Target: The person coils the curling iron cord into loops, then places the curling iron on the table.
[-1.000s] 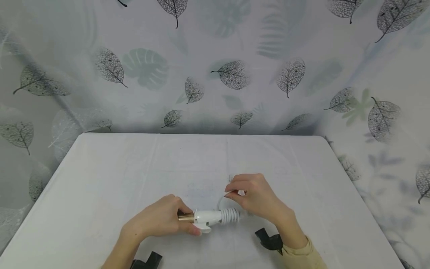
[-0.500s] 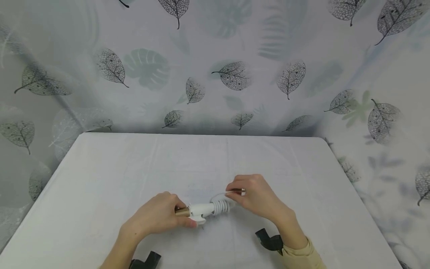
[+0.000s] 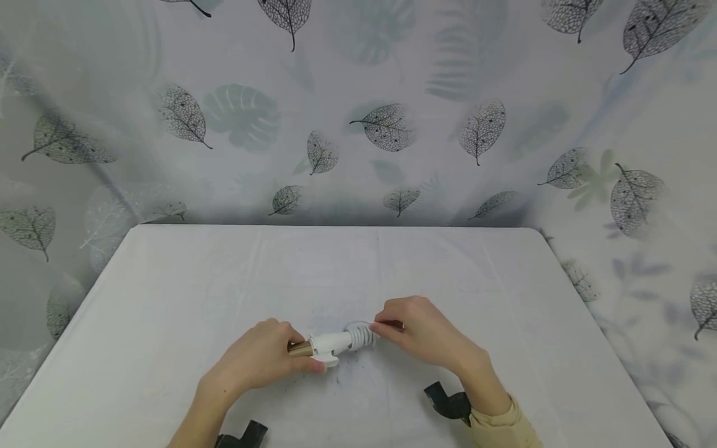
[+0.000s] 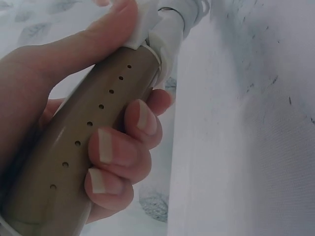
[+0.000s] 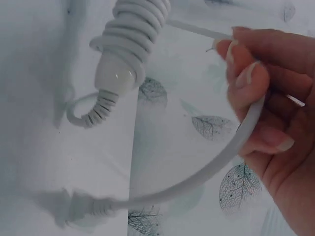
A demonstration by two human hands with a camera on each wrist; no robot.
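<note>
My left hand [image 3: 254, 358] grips the gold barrel [image 4: 98, 118] of a white-handled curling iron [image 3: 330, 342]. The left wrist view shows fingers curled round the barrel, which has a row of small holes, and the thumb up by the white clamp lever [image 4: 147, 24]. White cord [image 5: 133, 29] is wound in several coils round the handle's far end. My right hand [image 3: 422, 330] pinches the loose run of cord just beside the coils. From that hand the cord curves down to a blurred plug [image 5: 81, 209], seen in the right wrist view.
A white-covered table [image 3: 224, 267] lies under both hands, with a leaf-print curtain [image 3: 347, 124] behind and at both sides. Black wrist-worn mounts [image 3: 450, 401] sit by each forearm. Small dark specks mark the cloth near the iron.
The curling iron has shifted left and tilted so its coiled end sits higher. My right hand has come left and slightly down toward the coils, keeping hold of the cord.
</note>
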